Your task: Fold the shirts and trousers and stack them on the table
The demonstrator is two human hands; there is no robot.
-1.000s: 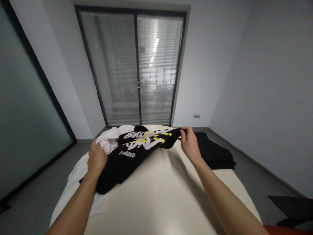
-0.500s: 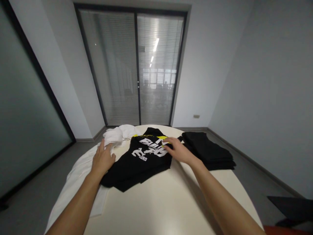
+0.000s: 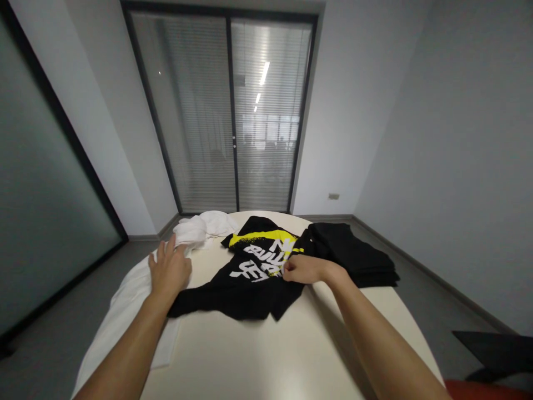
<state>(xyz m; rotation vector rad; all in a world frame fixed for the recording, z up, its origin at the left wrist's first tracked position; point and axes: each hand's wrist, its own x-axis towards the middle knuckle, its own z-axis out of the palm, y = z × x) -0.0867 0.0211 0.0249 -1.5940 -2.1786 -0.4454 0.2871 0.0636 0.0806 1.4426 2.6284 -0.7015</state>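
Note:
A black T-shirt (image 3: 245, 283) with white and yellow lettering lies on the cream table (image 3: 258, 355). My right hand (image 3: 302, 269) is closed in a pinch on the shirt's fabric beside the print. My left hand (image 3: 169, 272) rests with fingers stretched out at the shirt's left edge, partly over white cloth (image 3: 133, 300).
A bunched white garment (image 3: 204, 226) lies at the table's far left. A stack of folded black clothes (image 3: 353, 255) sits at the far right. Behind the table is a glass door with blinds (image 3: 233, 116). A dark object (image 3: 495, 347) shows at the lower right.
The shirt, held up a second ago, has come down onto the table and shifted right. My right hand went from flat on the print to a pinch on the fabric.

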